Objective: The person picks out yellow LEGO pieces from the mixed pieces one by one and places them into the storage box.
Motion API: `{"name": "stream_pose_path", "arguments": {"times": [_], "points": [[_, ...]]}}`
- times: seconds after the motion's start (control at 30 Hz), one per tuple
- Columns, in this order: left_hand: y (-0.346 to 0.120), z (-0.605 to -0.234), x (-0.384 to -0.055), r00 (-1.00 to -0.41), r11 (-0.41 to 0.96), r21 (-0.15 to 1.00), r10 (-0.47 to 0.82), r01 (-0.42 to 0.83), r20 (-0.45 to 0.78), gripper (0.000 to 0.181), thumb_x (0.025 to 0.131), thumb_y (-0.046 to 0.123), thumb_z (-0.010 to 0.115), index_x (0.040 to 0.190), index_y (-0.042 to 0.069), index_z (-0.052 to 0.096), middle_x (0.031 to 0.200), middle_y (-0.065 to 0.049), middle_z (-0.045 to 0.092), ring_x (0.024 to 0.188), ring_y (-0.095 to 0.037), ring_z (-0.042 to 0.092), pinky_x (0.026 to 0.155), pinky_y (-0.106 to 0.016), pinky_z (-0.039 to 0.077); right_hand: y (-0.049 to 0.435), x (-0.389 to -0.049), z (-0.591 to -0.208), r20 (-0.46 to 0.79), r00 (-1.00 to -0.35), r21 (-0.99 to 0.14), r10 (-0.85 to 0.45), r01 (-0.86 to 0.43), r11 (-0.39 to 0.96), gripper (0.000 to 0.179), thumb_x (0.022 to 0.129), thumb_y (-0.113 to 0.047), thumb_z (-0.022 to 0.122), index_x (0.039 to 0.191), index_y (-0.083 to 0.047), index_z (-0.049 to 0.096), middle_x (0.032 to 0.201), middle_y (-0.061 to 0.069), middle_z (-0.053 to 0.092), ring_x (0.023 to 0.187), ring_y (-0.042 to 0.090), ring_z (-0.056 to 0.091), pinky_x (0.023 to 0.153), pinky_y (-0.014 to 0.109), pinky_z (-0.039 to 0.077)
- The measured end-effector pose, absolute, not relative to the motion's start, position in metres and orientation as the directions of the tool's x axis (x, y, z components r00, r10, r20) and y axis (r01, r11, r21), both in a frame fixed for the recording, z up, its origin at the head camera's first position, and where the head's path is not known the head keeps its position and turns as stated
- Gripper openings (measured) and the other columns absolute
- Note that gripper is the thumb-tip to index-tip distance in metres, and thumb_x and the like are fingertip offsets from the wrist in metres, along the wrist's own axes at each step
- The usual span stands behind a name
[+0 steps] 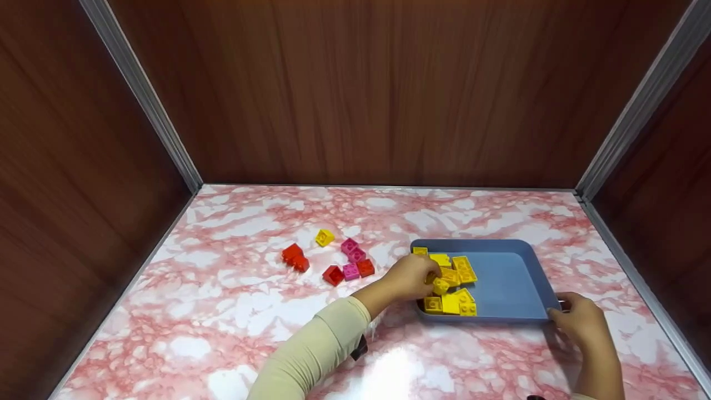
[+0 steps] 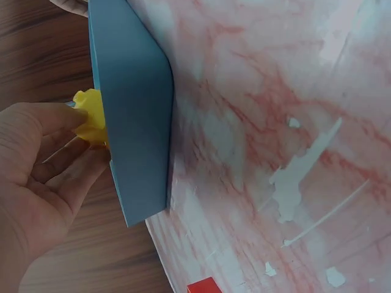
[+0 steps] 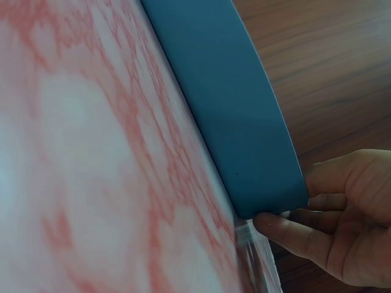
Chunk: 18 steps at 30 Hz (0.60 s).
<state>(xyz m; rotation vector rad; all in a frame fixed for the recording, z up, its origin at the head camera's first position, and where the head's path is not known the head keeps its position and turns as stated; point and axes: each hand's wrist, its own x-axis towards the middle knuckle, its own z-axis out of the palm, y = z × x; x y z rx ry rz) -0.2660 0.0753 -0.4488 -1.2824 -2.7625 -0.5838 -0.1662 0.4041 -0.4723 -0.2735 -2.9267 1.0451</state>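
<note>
A blue-grey tray point(image 1: 508, 283) lies on the right part of the table, with several yellow toy bricks point(image 1: 464, 269) gathered in its left half. My left hand point(image 1: 410, 276) reaches over the tray's left wall. Between its thumb and fingers it pinches a yellow brick point(image 2: 91, 119), as the left wrist view shows. At the tray's front right corner, my right hand point(image 1: 580, 319) grips the wall, thumb at the rim and fingers around the outside. In the right wrist view those fingers point(image 3: 299, 238) press against the corner.
Left of the tray lie red bricks point(image 1: 294, 257), pink bricks point(image 1: 353, 251) and one loose yellow brick point(image 1: 324, 238). The table point(image 1: 183, 344) has a red-and-white marbled top. Brown wood-grain panels point(image 1: 389, 94) with grey metal edging enclose its back and sides.
</note>
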Motion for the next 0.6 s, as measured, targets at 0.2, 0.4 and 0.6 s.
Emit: {"name": "stream_pose_path", "arguments": {"times": [0.2,0.4,0.6], "points": [[0.0748,-0.45,-0.2693,-0.668,0.599,0.323,0.722,0.733,0.178,0.023,0.079,0.013,0.074,0.102,0.009,0.075,0.096,0.0,0.071,0.088,-0.011,0.062,0.08,-0.019,0.047,0.404,-0.1668,-0.4724,-0.04,-0.983,-0.637,0.179,0.163,0.753,0.049,0.089,-0.009,0.063,0.125,0.02,0.048,0.108,0.036,0.06,0.092,0.041,0.063,0.08,0.049,0.047],[0.0744,-0.45,-0.2695,-0.671,0.606,0.316,0.723,0.73,0.165,0.027,0.078,0.012,0.074,0.104,0.009,0.075,0.101,-0.001,0.071,0.093,-0.013,0.064,0.083,-0.021,0.048,0.4037,-0.1664,-0.4728,-0.033,-0.983,-0.64,0.178,0.158,0.752,0.048,0.088,-0.009,0.063,0.124,0.019,0.049,0.107,0.035,0.061,0.086,0.035,0.065,0.076,0.042,0.048],[0.0721,-0.4489,-0.272,-0.665,0.598,0.319,0.727,0.736,0.171,0.028,0.077,0.011,0.074,0.105,0.008,0.075,0.101,-0.003,0.072,0.091,-0.014,0.063,0.083,-0.021,0.048,0.4038,-0.1653,-0.4739,-0.036,-0.983,-0.632,0.18,0.161,0.758,0.05,0.087,-0.01,0.061,0.125,0.02,0.047,0.11,0.037,0.059,0.098,0.048,0.059,0.086,0.057,0.044]]}}
